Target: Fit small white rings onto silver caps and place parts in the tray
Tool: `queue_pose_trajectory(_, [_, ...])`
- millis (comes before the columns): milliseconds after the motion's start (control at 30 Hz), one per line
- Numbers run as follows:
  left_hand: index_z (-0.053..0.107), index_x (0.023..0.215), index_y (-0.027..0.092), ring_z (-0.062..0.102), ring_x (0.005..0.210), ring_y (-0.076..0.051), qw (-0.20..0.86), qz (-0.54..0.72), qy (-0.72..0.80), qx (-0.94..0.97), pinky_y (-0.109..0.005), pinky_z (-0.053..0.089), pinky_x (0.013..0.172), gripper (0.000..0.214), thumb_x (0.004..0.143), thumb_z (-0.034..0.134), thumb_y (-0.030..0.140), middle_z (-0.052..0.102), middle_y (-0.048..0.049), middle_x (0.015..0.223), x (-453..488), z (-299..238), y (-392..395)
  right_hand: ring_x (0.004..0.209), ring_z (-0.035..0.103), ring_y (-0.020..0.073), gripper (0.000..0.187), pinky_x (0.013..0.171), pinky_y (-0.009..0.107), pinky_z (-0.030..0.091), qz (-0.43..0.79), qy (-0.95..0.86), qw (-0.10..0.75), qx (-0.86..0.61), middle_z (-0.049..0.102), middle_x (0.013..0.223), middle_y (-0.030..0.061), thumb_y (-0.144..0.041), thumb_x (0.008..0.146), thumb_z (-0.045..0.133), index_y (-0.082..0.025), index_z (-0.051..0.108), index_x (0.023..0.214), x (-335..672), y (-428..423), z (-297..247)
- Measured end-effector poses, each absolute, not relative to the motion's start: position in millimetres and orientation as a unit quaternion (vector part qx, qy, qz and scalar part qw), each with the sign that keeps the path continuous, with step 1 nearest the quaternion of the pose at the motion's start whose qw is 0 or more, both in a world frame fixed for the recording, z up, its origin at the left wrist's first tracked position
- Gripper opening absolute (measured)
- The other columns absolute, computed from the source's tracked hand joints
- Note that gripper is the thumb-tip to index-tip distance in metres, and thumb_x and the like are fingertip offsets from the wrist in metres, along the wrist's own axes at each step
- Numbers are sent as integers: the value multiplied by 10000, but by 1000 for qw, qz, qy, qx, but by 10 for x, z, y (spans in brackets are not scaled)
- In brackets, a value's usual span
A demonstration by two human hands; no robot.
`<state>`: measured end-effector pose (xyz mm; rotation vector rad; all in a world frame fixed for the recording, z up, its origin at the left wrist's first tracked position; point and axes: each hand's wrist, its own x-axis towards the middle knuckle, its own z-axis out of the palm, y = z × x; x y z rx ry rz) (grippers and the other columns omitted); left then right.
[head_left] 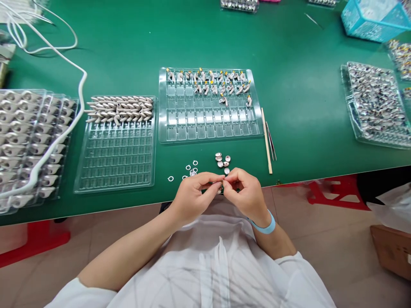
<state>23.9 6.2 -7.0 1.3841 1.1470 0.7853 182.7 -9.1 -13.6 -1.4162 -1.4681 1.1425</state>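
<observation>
Left hand (195, 192), right hand (242, 190) pinching small part (219, 191), mostly hidden; middle blister tray (162, 111) part-filled; loose rings (192, 173), round caps (220, 164) unplaced.

Open green tabletop (305, 98) leaves passage right of the tweezers (271, 142). Straight ahead, small round pieces (220, 164) and a clear tray (163, 115) stand in the way.

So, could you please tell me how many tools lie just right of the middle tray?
2: the wooden stick, nearer the tray, and the tweezers on its right; none seems hidden there.
</observation>
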Motion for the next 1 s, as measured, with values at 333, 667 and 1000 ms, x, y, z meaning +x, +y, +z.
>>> queue_pose_trajectory(333, [725,822,133,665,674,-155,634,356,526,442,-248,546,642,133,755,651,222,719,-50,747,256,54,141,686,546,116,64,576,246,461,395,-610,419,-545,598,827,19,-197,850,548,-203,594,895,1840,-132,-70])
queue_pose_trajectory(667, [721,831,146,656,711,-133,676,429,501,329,-228,538,666,108,767,677,221,732,-56,853,380,-33,115,755,567,156,239,617,292,491,220,-659,449,-562,609,865,33,-225,775,685,-232,538,963,1657,-275,-253])
queue_pose_trajectory(1000, [725,846,143,683,764,-163,652,386,527,384,-249,557,714,138,755,671,230,739,-63,864,370,37,120,751,608,140,202,602,272,510,257,-656,459,-541,654,896,27,-112,811,615,-245,583,959,1823,-264,-163])
